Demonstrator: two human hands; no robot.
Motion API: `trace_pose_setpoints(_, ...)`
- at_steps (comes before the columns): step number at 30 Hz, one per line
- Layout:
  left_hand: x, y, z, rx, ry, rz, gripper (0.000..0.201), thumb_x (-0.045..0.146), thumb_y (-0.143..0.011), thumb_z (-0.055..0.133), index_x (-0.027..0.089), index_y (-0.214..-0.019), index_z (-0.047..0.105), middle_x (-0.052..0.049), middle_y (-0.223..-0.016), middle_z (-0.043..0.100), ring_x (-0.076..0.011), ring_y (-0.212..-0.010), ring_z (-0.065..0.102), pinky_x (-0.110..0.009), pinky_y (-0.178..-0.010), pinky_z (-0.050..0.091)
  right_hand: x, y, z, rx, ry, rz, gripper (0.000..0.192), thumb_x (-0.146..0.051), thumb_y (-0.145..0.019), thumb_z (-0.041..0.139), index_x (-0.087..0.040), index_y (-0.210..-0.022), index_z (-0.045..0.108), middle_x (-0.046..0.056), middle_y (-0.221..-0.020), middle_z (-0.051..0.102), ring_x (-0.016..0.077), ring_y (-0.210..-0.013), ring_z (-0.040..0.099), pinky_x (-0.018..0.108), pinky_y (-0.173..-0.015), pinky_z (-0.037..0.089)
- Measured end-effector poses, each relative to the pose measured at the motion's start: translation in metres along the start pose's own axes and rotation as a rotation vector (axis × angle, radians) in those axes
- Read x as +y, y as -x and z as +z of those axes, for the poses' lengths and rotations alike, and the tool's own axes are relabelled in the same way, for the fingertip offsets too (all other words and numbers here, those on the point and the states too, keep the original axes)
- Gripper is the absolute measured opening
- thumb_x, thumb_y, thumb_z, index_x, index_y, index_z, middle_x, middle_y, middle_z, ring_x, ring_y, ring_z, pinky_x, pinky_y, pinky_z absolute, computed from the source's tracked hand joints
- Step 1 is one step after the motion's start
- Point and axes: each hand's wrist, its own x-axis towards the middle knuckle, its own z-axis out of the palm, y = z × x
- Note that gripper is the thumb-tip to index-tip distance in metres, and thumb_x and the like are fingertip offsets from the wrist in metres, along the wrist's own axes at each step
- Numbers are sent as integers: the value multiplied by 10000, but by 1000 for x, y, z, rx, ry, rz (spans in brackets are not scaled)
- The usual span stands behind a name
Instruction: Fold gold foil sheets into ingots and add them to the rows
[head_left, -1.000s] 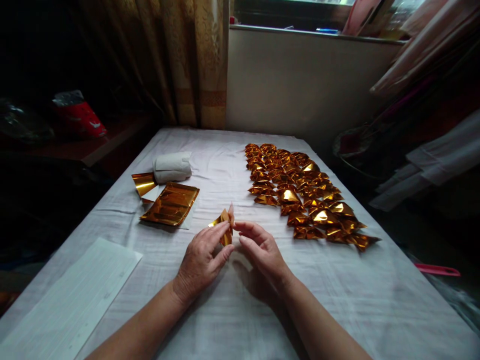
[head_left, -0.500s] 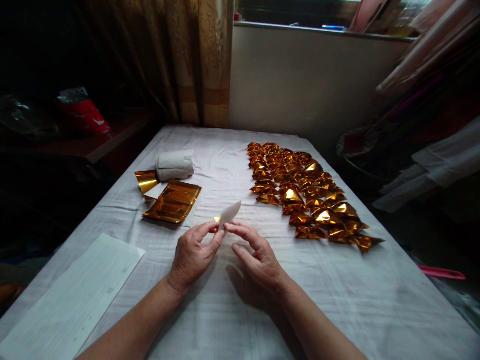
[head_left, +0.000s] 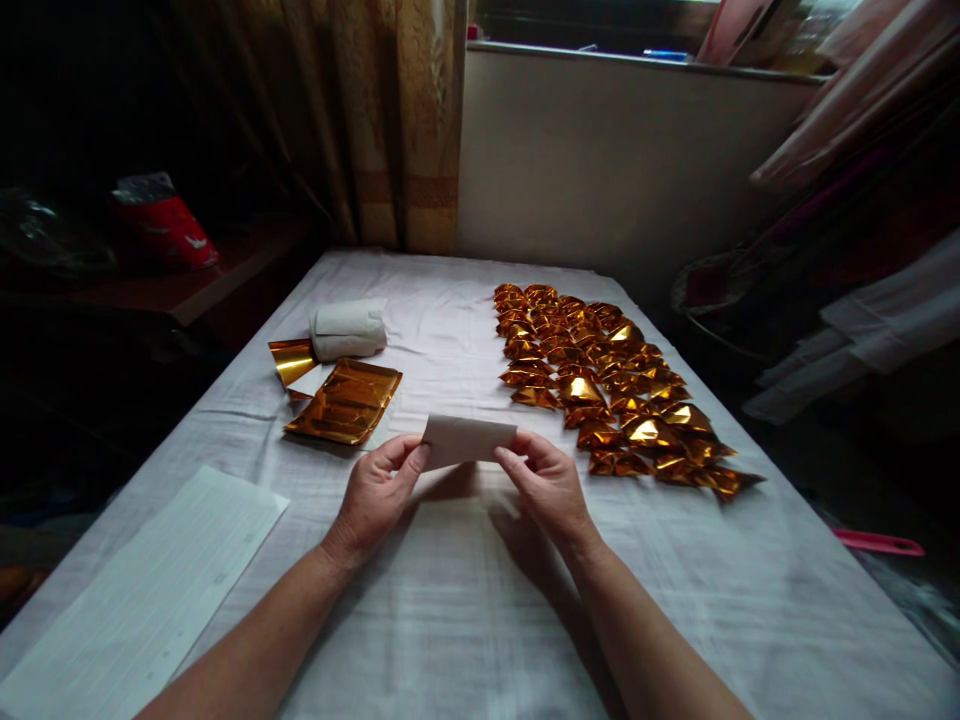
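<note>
A small rectangular sheet of paper (head_left: 469,441), pale side toward me, is stretched level between both hands above the table. My left hand (head_left: 382,492) pinches its left end between thumb and fingers. At the right end, my right hand (head_left: 546,488) grips it the same way. Left of the hands lies a flat stack of shiny gold foil paper (head_left: 347,402). Several rows of folded gold foil pieces (head_left: 589,350) with pointed ends cover the table to the right.
Behind the foil stack sit a white roll (head_left: 348,328) and a loose gold sheet (head_left: 292,362). Lined paper (head_left: 150,590) lies at the front left of the white-covered table (head_left: 465,620). Beyond the left edge, a red container (head_left: 166,228) stands on a dark surface. Clothes (head_left: 885,310) hang at right.
The paper has turned from steeply tilted to broad side toward me. My right hand has moved right and closed on its right end; my left hand keeps hold.
</note>
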Motion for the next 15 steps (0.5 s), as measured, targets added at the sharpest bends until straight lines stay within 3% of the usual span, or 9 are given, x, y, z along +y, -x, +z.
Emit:
trace_pose_setpoints(3,-4,-1,0,-11,0,8,289,416,-851,608,165,-909,740,-46,-846,756,-189,-784,685,-274,-728,541,-5,1,0,-42,-76,-1,221,-412,-769,691,-200,-807,740,18,-715,698,144,-623,589,267,-594,494)
trace_pose_setpoints(10,-8,-3,-6,56,-136,150,187,355,-842,637,199,-829,740,-27,-789,682,-130,-677,608,-210,-596,488,-12,1,-1,-16,-35,24,219,-418,-747,683,-201,-761,712,-56,-480,518,78,-392,425,202,-378,353)
trace_pose_setpoints(15,1,-1,-5,16,27,-74,282,424,-797,658,178,-918,725,14,-670,647,-71,-407,497,-180,-381,392,-15,2,-1,-45,-38,29,209,-405,-746,682,-198,-737,702,-53,-493,538,75,-384,441,196,-364,366)
